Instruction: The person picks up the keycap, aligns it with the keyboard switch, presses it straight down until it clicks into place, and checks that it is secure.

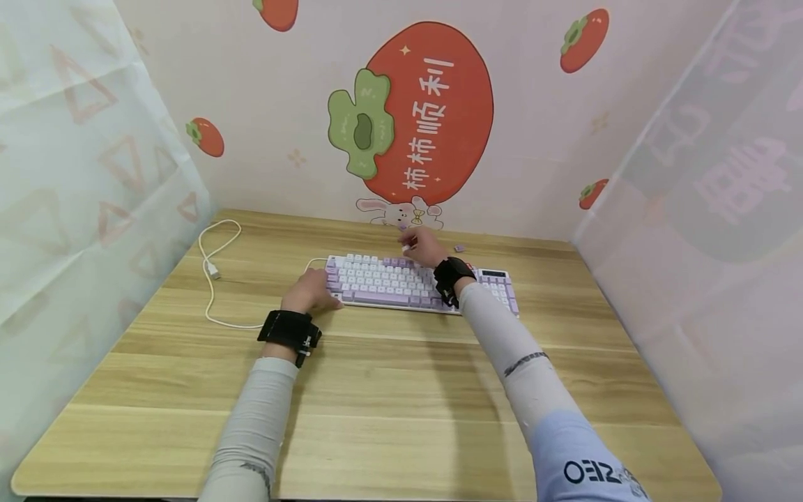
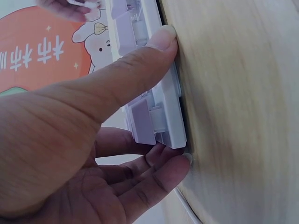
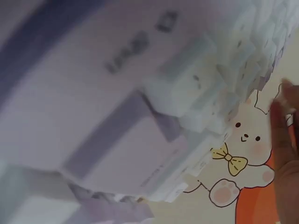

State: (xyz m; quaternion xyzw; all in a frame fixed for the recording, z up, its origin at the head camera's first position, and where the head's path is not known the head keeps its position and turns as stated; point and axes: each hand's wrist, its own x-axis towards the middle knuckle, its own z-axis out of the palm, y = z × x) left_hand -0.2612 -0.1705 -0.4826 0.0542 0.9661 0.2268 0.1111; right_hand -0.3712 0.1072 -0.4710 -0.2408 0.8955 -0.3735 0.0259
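Note:
A white and lilac keyboard [image 1: 383, 298] lies across the back half of the table. My left hand [image 1: 307, 291] grips its left end; in the left wrist view the thumb [image 2: 154, 51] presses along the near edge and the other fingers curl at the side. Over the keyboard's back edge, my right hand [image 1: 424, 247] pinches a small white thing [image 1: 406, 247], whose kind is too small to tell. The right wrist view shows blurred keys [image 3: 182, 84] up close, with the fingers [image 3: 282, 140] at the right edge.
A loose purple keycap [image 1: 459, 248] lies behind the keyboard, and a small purple piece [image 1: 403, 226] shows beyond the right hand. The white cable [image 1: 216, 321] with its USB plug [image 1: 213, 270] loops on the left. A printed backdrop [image 1: 533, 139] stands behind the table [image 1: 389, 404].

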